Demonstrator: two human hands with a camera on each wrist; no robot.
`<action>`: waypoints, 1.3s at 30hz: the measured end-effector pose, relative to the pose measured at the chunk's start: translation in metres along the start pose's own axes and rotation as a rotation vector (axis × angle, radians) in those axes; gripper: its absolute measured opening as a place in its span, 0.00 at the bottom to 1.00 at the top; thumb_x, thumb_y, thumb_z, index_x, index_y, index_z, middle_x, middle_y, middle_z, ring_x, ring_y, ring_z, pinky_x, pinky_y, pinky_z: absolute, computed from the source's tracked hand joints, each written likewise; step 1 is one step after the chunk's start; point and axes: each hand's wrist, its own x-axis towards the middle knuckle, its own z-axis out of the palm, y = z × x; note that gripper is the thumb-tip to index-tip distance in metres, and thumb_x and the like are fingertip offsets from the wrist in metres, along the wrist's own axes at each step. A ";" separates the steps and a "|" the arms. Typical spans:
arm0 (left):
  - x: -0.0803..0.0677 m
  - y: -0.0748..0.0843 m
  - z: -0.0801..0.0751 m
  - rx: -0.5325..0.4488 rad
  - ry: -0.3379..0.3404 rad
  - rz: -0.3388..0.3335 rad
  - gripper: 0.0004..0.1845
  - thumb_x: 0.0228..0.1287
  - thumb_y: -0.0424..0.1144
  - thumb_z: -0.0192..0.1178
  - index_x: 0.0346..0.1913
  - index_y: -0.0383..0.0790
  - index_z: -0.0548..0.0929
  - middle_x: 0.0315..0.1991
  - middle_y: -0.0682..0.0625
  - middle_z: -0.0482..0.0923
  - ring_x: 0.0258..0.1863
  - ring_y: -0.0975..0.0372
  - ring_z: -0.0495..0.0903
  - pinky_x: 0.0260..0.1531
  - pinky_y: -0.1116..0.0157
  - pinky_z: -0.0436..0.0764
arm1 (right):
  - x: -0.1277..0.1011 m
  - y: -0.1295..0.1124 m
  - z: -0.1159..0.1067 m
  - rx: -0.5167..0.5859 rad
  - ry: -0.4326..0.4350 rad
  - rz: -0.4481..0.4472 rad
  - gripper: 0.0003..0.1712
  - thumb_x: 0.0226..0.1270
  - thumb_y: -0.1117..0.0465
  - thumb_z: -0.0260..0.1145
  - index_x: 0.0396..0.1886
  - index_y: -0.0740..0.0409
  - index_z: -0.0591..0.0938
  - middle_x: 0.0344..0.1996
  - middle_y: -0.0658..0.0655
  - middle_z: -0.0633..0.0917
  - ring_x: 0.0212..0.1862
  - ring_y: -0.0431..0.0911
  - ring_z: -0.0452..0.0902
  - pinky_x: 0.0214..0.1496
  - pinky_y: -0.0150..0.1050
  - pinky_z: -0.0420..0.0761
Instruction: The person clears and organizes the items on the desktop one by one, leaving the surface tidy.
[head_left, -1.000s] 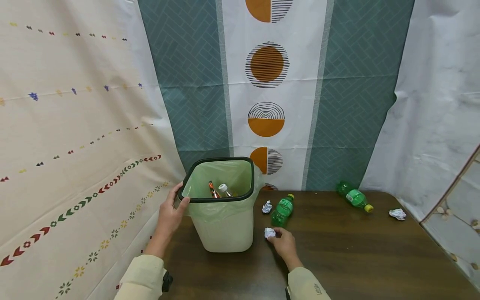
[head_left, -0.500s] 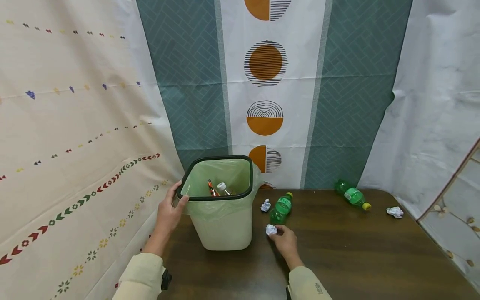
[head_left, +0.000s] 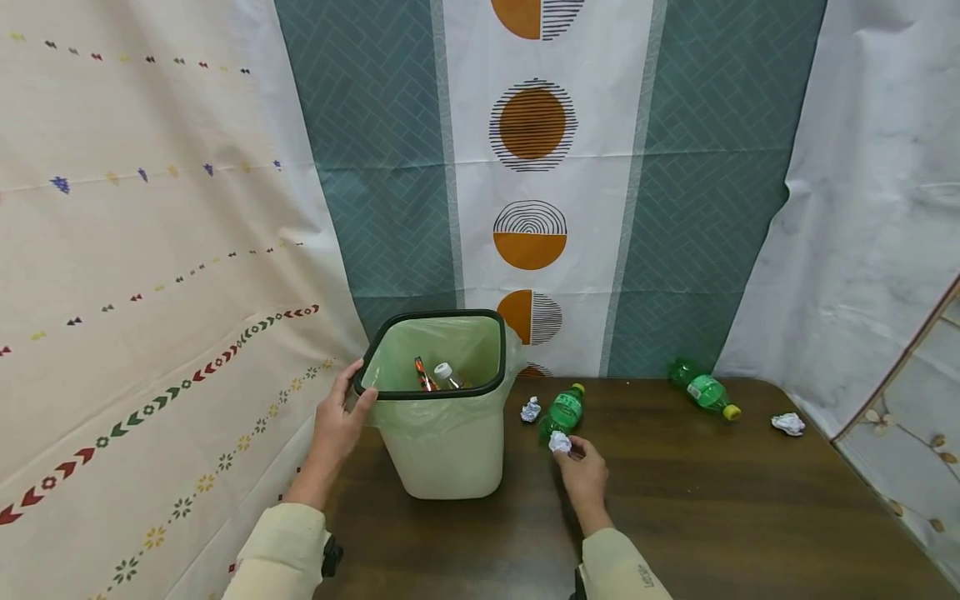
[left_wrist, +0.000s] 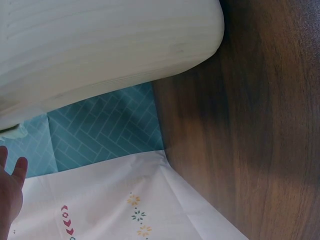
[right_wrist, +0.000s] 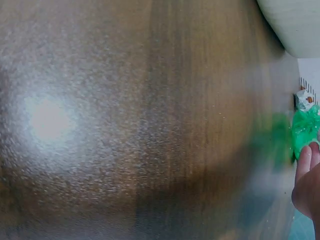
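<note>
On a dark wooden table [head_left: 712, 517] backed by patterned curtains [head_left: 532, 167], the left hand [head_left: 335, 425] gripped the rim of a lined bin [head_left: 442, 417]. The right hand [head_left: 583, 477] pinched a crumpled paper ball [head_left: 559, 442] beside a green bottle [head_left: 564, 410].

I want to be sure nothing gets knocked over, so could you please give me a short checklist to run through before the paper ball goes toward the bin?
1. Paper ball held: ok, the right hand pinches it at its fingertips.
2. Bin steadied: ok, the left hand grips its black rim at the left side.
3. Bin mouth free: ok, the liner is open, with bottles low inside.
4. Nearest green bottle: not ok, it lies right behind the ball, close to the fingers.
5. Ball lifted off the table: cannot tell from these views.
6. Small paper ball between bin and bottle: ok, apart from both hands.
</note>
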 end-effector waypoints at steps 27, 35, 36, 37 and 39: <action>0.001 0.001 -0.002 -0.021 -0.009 -0.017 0.32 0.72 0.50 0.54 0.75 0.47 0.63 0.71 0.36 0.64 0.68 0.44 0.66 0.63 0.41 0.65 | 0.019 -0.119 -0.003 0.166 0.009 -0.068 0.21 0.61 0.61 0.72 0.53 0.64 0.83 0.48 0.63 0.85 0.50 0.54 0.82 0.54 0.48 0.79; 0.001 0.000 -0.001 -0.022 -0.012 -0.012 0.32 0.72 0.50 0.54 0.75 0.46 0.63 0.71 0.36 0.64 0.68 0.45 0.65 0.64 0.42 0.64 | 0.025 -0.136 -0.014 0.149 0.003 -0.113 0.21 0.62 0.61 0.72 0.54 0.64 0.83 0.49 0.63 0.84 0.52 0.54 0.81 0.53 0.48 0.79; 0.001 0.000 -0.001 -0.023 -0.011 -0.011 0.32 0.72 0.49 0.54 0.75 0.46 0.63 0.71 0.37 0.64 0.68 0.45 0.65 0.64 0.42 0.64 | 0.026 -0.138 -0.015 0.146 0.004 -0.116 0.22 0.62 0.60 0.72 0.54 0.64 0.83 0.49 0.63 0.84 0.51 0.54 0.81 0.53 0.48 0.80; 0.001 0.000 -0.001 -0.023 -0.010 -0.009 0.32 0.72 0.49 0.55 0.75 0.46 0.63 0.71 0.37 0.64 0.68 0.45 0.65 0.64 0.42 0.64 | 0.026 -0.139 -0.016 0.145 0.006 -0.119 0.22 0.62 0.60 0.72 0.54 0.63 0.83 0.49 0.63 0.84 0.51 0.54 0.81 0.52 0.48 0.80; 0.001 0.000 -0.001 -0.022 -0.007 -0.005 0.32 0.72 0.49 0.55 0.75 0.46 0.64 0.71 0.37 0.65 0.68 0.45 0.65 0.64 0.42 0.64 | 0.028 -0.142 -0.017 0.139 0.010 -0.124 0.22 0.62 0.59 0.72 0.54 0.62 0.83 0.49 0.62 0.85 0.51 0.53 0.82 0.51 0.47 0.80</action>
